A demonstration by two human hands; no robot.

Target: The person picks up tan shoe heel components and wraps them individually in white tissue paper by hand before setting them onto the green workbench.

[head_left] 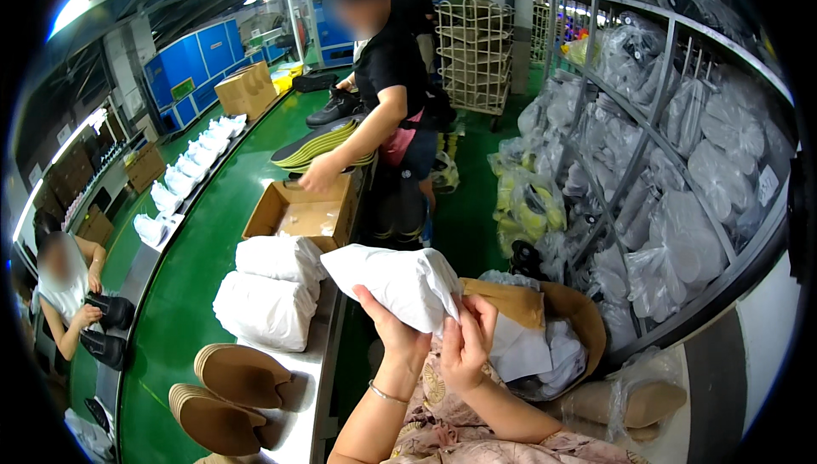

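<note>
Both hands, left hand (393,334) and right hand (466,345), clamped on one white paper-wrapped bundle (396,281); two wrapped bundles (271,290) alongside.

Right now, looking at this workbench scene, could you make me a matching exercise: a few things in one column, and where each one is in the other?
Things:
1. white paper bundle
2. tan insole stacks
3. open cardboard box
4. clear plastic bags

Places:
A. on the metal rack at the right
B. held in the left hand and right hand
C. at the bench's near end
D. on the bench near a co-worker's hand

Pairs: 1-B, 2-C, 3-D, 4-A
</note>
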